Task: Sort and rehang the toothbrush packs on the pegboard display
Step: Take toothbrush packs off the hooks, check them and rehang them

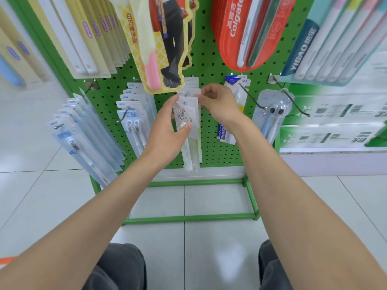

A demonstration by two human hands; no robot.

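Packs (191, 143) in the middle of the frame are the job here: white cards with a pale green brush, bunched on the centre peg (183, 110) of the pegboard (209, 59). Left hand (167, 126) grips the front one from the side, thumb curled over its face just below the peg's ball tip. Right hand (219, 103) pinches a card's top edge up by the hang hole. Imo: hold that top pinch firm, line the hole up with the ball tip and slide it straight back. Tilt it and the hole will probably snag or tear.
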